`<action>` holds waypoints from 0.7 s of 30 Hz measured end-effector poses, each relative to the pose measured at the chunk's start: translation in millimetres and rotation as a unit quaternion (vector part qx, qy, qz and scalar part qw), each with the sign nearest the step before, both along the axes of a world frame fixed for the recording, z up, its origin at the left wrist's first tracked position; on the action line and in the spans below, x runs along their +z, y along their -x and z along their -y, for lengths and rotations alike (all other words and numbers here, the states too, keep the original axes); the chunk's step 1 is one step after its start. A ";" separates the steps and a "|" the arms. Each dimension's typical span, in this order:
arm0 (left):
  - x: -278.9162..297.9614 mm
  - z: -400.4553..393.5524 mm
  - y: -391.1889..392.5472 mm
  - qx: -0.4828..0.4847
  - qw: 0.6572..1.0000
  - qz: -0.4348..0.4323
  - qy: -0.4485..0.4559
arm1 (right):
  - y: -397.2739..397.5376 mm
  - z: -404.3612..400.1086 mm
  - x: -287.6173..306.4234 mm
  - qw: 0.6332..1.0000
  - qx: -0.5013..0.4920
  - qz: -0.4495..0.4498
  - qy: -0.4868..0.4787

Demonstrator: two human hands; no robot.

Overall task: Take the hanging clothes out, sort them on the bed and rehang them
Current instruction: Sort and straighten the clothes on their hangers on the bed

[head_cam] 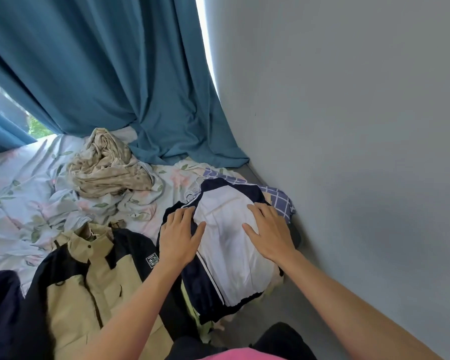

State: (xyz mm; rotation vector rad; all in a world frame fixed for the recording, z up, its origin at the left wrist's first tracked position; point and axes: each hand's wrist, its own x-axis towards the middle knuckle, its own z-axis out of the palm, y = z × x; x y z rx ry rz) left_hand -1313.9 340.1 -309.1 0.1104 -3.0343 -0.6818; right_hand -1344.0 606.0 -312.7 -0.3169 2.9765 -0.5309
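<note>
A white and navy jacket [229, 253] lies flat on the bed, on top of a pile of other clothes, with a thin wire hanger hook [192, 194] showing at its collar. My left hand [178, 236] rests flat on its left shoulder with the fingers spread. My right hand [269, 229] lies flat on the white panel to the right. A beige and black jacket [89, 276] lies to the left of it. A blue checked garment [278, 201] pokes out from under the pile at the far side.
The bed has a pale floral sheet [13, 193] with a crumpled beige dotted cloth [107, 167] on it. A teal curtain [109, 74] hangs behind. A grey wall [348, 126] runs close along the right. A dark garment [0, 307] lies at the lower left.
</note>
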 end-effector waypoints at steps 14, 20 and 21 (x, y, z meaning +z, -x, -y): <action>-85.9 -17.8 80.2 0.117 0.988 0.087 0.046 | 208.0 -25.9 -106.0 0.988 0.134 0.075 -0.028; -198.4 -25.9 162.5 0.129 0.980 0.149 0.037 | 292.6 -32.0 -209.2 0.970 0.174 0.127 -0.115; -216.5 -23.9 177.2 0.130 0.977 0.162 0.035 | 302.9 -29.5 -226.7 0.967 0.172 0.143 -0.121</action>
